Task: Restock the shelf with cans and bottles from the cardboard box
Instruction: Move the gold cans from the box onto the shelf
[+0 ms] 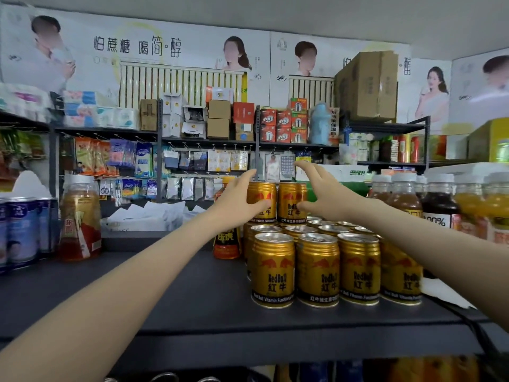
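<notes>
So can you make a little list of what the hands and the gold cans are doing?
left hand: fingers spread, touching the upper left gold can
right hand: open, beside the upper right gold can
upper cans: two, stacked on the lower cans
front row: four gold cans upright on the dark shelf
left of cans: orange bottle
right side: juice bottles with white caps

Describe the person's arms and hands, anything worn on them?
Both arms are bare along all that shows, with no sleeves in view. The left hand and right hand have no gloves, rings, watch or bracelet visible.
</notes>
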The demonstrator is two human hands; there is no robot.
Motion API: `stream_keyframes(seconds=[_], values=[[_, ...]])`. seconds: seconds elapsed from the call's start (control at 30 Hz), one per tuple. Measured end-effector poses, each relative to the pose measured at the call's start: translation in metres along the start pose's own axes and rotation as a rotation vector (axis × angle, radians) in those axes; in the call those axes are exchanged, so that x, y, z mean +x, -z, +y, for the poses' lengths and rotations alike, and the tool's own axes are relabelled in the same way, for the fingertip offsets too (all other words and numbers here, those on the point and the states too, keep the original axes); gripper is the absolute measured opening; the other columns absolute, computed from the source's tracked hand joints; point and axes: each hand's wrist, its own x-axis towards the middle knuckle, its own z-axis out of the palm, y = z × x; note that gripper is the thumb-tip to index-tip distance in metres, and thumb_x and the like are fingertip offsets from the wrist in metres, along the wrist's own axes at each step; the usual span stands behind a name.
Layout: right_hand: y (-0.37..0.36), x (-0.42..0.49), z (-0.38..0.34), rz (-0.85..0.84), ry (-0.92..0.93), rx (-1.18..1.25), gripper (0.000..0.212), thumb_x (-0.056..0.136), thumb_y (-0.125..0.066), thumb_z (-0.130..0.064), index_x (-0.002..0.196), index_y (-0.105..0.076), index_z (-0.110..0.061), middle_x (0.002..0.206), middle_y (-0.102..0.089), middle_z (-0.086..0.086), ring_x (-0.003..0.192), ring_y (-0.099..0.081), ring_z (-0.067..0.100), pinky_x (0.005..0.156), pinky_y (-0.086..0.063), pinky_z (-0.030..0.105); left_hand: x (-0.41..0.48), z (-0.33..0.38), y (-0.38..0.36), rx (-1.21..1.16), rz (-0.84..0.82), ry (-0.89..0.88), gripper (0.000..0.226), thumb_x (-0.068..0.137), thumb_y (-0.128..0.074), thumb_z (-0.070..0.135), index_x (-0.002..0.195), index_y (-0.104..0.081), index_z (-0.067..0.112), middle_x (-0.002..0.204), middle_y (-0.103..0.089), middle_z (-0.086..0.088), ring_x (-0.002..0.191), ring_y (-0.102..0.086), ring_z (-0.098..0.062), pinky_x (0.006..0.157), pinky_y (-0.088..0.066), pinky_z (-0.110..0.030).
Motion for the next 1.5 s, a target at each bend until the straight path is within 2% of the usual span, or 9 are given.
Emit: stream_keyframes(seconds=[0.23,0.4,0.47,0.53,0.67,0.83,1.03,1.27,1.5], values=[[0.019,-0.019,-0.072,0.193,0.191,0.029,0.062,0.091,-0.058,-0.017,0.145,-0.028,-0.015,0.145,-0.037,0.009,0.134,-0.034,0.022,0.106,-0.028,0.030,-0.069,0.014,0.036,0.043,0.145,-0.002,0.051,0.091,-0.061,0.030,0.138,-0.043,0.021,0.139,-0.045,-0.002,0.122,-0.049,-0.017,0.093,-0.042,-0.026],[0.007,-0.039,-0.159,0.235,0.424,0.193,0.048,0.093,-0.056,-0.019,0.138,-0.041,-0.010,0.135,-0.046,0.009,0.126,-0.041,0.020,0.095,-0.027,0.018,-0.150,0.019,0.072,0.043,0.290,0.126,0.044,0.093,-0.059,0.024,0.133,-0.046,0.015,0.134,-0.050,-0.002,0.107,-0.053,-0.010,0.085,-0.041,-0.021],[-0.008,-0.058,-0.197,0.215,0.540,0.288,0.042,0.093,-0.056,-0.016,0.133,-0.046,-0.007,0.128,-0.051,0.012,0.120,-0.046,0.023,0.093,-0.032,0.021,-0.195,0.017,0.087,0.061,0.361,0.183,0.041,0.092,-0.059,0.023,0.131,-0.048,0.013,0.125,-0.054,-0.002,0.094,-0.057,-0.006,0.078,-0.042,-0.011],[-0.030,-0.083,-0.234,0.153,0.628,0.410,0.036,0.093,-0.056,-0.014,0.128,-0.050,-0.006,0.120,-0.054,0.012,0.114,-0.049,0.025,0.090,-0.035,0.024,-0.251,0.017,0.097,0.127,0.420,0.262,0.031,0.093,-0.058,0.021,0.123,-0.052,0.015,0.112,-0.058,0.003,0.085,-0.056,0.001,0.069,-0.041,-0.005],[-0.095,-0.151,-0.297,-0.035,0.711,0.619,0.037,0.092,-0.058,-0.015,0.128,-0.050,-0.010,0.123,-0.053,0.007,0.116,-0.049,0.019,0.089,-0.033,0.019,-0.374,0.001,0.100,0.286,0.472,0.493,0.026,0.091,-0.058,0.022,0.115,-0.053,0.014,0.109,-0.062,-0.003,0.097,-0.060,-0.018,0.080,-0.048,-0.031],[-0.189,-0.255,-0.385,-0.357,0.750,0.751,0.041,0.092,-0.056,-0.015,0.132,-0.047,-0.013,0.128,-0.049,0.005,0.121,-0.047,0.021,0.095,-0.039,0.030,-0.541,-0.015,0.087,0.357,0.428,0.876,0.033,0.089,-0.057,0.018,0.121,-0.054,0.013,0.118,-0.060,-0.007,0.106,-0.058,-0.022,0.088,-0.049,-0.036],[-0.277,-0.344,-0.484,-0.731,0.846,0.706,0.049,0.097,-0.052,-0.023,0.142,-0.035,-0.019,0.141,-0.039,-0.001,0.129,-0.041,0.018,0.098,-0.041,0.031,-0.706,-0.037,0.094,0.314,0.361,1.272,0.036,0.091,-0.058,0.025,0.125,-0.050,0.017,0.125,-0.056,-0.004,0.107,-0.055,-0.016,0.086,-0.042,-0.022],[-0.355,-0.377,-0.624,-0.802,0.981,0.580,0.052,0.096,-0.048,-0.019,0.145,-0.032,-0.016,0.142,-0.039,0.003,0.132,-0.037,0.022,0.101,-0.040,0.035,-0.846,-0.090,0.150,0.364,0.302,1.531,0.040,0.094,-0.052,0.028,0.132,-0.046,0.016,0.129,-0.051,-0.006,0.112,-0.055,-0.020,0.092,-0.044,-0.030],[-0.425,-0.400,-0.751,-0.831,1.087,0.469,0.052,0.097,-0.043,-0.016,0.148,-0.028,-0.014,0.144,-0.039,0.005,0.132,-0.039,0.022,0.104,-0.039,0.035,-0.920,-0.164,0.232,0.345,0.171,1.605,0.039,0.097,-0.046,0.027,0.133,-0.043,0.013,0.127,-0.050,-0.010,0.114,-0.053,-0.028,0.089,-0.041,-0.032]])
